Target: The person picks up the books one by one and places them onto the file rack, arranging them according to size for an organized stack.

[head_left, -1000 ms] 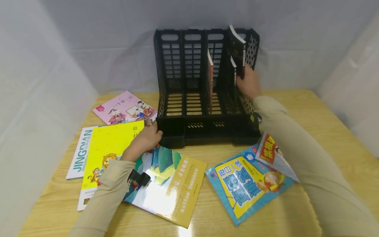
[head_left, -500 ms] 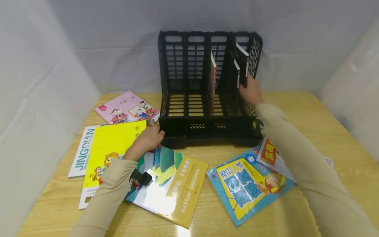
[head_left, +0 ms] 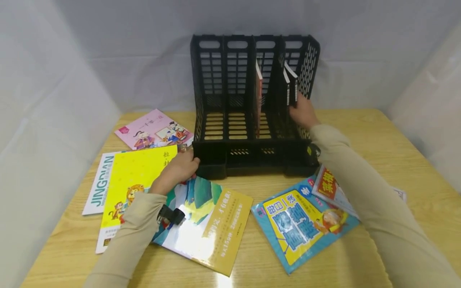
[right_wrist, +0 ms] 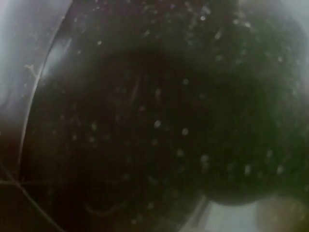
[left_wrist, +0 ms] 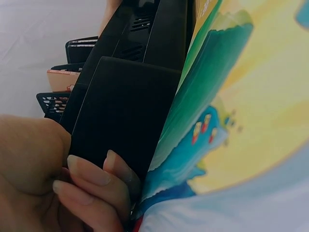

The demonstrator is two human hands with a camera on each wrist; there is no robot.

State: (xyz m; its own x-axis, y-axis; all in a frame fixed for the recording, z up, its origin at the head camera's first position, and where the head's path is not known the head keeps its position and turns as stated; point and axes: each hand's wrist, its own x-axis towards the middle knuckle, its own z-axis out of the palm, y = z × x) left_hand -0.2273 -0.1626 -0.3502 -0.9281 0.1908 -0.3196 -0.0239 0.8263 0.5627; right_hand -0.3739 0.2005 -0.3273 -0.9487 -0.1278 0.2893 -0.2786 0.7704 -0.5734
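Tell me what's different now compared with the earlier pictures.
The right hand has moved a black book downward into the rightmost slot of the black rack; its top now sits only a little above the thinner book beside it. The hand still holds it. Unchanged: the left hand grips the rack's front left corner, and the reddish book stands in place.
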